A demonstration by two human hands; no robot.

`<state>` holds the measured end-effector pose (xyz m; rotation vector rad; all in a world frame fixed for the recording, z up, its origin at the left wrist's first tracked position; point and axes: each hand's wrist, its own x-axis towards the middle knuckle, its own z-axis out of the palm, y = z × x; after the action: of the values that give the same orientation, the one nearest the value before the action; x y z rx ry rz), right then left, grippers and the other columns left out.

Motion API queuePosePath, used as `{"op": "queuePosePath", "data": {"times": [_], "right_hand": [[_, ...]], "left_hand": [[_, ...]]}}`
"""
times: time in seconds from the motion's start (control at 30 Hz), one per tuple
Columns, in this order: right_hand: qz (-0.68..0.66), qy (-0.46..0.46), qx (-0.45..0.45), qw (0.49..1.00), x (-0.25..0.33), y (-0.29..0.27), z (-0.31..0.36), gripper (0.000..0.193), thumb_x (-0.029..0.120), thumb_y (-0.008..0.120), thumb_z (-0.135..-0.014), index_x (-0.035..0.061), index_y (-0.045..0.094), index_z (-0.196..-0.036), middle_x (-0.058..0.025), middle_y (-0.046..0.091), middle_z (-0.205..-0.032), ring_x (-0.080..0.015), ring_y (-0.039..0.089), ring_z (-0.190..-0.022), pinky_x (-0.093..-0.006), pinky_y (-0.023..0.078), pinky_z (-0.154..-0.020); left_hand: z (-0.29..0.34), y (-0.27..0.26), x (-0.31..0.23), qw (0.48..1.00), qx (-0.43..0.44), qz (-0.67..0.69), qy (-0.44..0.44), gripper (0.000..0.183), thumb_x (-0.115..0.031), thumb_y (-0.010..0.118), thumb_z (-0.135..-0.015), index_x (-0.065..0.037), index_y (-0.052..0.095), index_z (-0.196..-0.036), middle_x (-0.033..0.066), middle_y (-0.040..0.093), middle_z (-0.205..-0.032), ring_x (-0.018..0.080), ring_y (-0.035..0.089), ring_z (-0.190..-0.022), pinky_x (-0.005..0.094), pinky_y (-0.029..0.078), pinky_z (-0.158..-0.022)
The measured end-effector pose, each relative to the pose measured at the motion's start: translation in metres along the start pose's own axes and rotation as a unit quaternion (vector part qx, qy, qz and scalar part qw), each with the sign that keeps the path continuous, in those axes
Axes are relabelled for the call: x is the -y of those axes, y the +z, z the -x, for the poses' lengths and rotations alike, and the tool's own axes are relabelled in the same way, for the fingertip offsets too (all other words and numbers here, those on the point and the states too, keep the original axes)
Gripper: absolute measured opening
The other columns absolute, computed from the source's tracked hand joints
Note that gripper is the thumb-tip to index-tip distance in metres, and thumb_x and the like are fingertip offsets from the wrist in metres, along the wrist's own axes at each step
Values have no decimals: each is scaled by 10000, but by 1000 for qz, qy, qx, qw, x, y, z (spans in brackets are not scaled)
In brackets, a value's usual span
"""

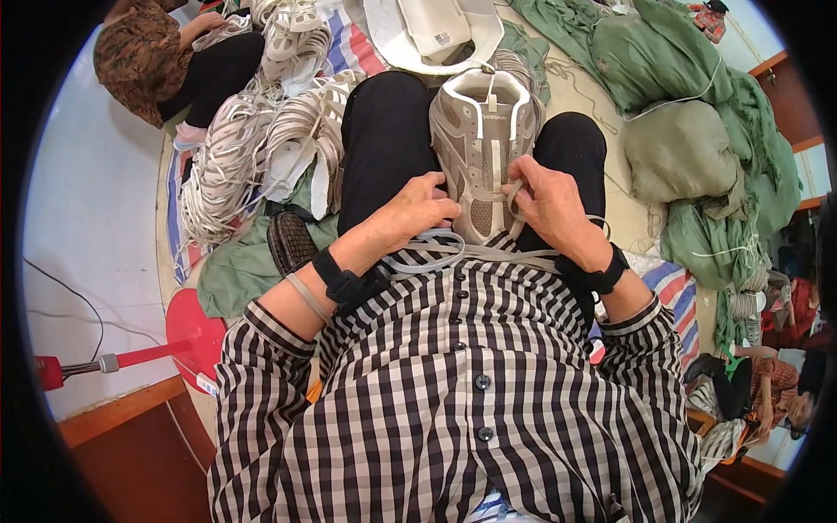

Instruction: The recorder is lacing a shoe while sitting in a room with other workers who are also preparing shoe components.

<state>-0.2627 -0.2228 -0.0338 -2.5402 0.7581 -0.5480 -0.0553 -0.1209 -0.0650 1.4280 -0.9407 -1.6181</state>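
Note:
A beige and grey sneaker is held between my knees, its toe toward me and its collar away. My right hand pinches a flat beige shoelace at the shoe's right side, low on the eyelet rows. At the left side of the toe, my left hand has its fingers curled together; anything within them is hidden. Looser lengths of pale lace run across my lap, and a light loop hangs below the left hand. Most upper eyelets show no lace through them.
Bundles of laced beige shoes lie at the left. Green cloth sacks fill the right. A white container stands ahead. Another person sits far left holding a shoe. A red round base with a pole stands near left.

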Motion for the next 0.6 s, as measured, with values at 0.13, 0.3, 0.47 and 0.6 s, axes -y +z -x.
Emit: {"op": "queuePosePath", "data": {"times": [0.13, 0.3, 0.47, 0.6], "right_hand": [[-15, 9, -10, 1000, -3, -3, 5, 109, -9, 519, -809, -2, 537, -916, -215, 612, -808, -401, 609, -752, -456, 479, -650], [-40, 13, -8, 999, -5, 4, 5, 184, -61, 511, -777, -6, 523, -952, -211, 612, -824, -402, 610, -774, -453, 482, -667], [-13, -58, -34, 998, 3, 14, 0, 298, -113, 509, -717, 11, 502, -988, -204, 600, -846, -400, 608, -815, -460, 479, -684], [-1, -107, 6, 994, 7, 13, -4, 309, -114, 507, -714, 23, 495, -991, -201, 593, -847, -402, 604, -826, -464, 477, -686]], "left_hand": [[-1, 1, 2, 1000, -11, -2, -3, 679, -111, 622, -883, 111, 268, -1419, 217, 552, -1224, 202, 583, -1031, 289, 503, -880], [-2, 2, 2, 1000, -6, -3, -1, 674, -107, 620, -879, 105, 276, -1419, 197, 564, -1210, 189, 580, -1028, 290, 500, -882], [-3, 3, -4, 1000, 24, -14, 8, 660, -103, 616, -875, 90, 294, -1418, 163, 583, -1174, 169, 575, -1019, 280, 493, -883], [-4, 2, -4, 999, 31, -24, -9, 654, -100, 615, -870, 86, 306, -1415, 152, 597, -1143, 161, 573, -1009, 273, 487, -875]]}}
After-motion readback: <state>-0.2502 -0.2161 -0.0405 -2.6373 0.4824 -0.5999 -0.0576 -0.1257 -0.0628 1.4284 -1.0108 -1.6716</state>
